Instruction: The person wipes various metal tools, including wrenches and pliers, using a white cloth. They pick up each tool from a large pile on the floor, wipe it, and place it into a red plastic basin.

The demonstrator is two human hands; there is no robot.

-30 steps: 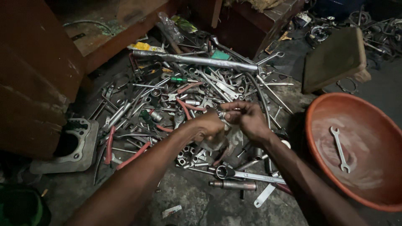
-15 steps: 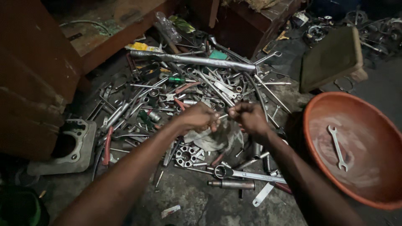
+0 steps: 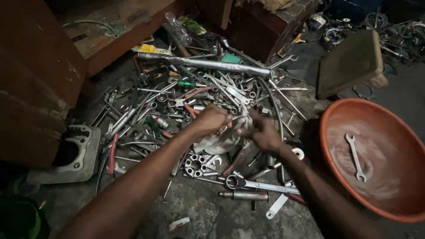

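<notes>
Both my hands meet over a heap of wrenches, sockets and pliers on the floor. My left hand is closed on a crumpled whitish rag that hangs below it. My right hand is closed on a small thin metal tool, which pokes out toward the left hand and is partly wrapped by the rag. The tool's exact kind is hidden by my fingers and the cloth.
An orange basin at the right holds one open-ended wrench. A long metal pipe lies across the heap's far side. A grey engine block part sits left, beside brown wooden furniture. A ratchet lies near me.
My hands drew apart along the thin tool, then closed in again. The rag has come up between them and my right hand has dropped slightly.
</notes>
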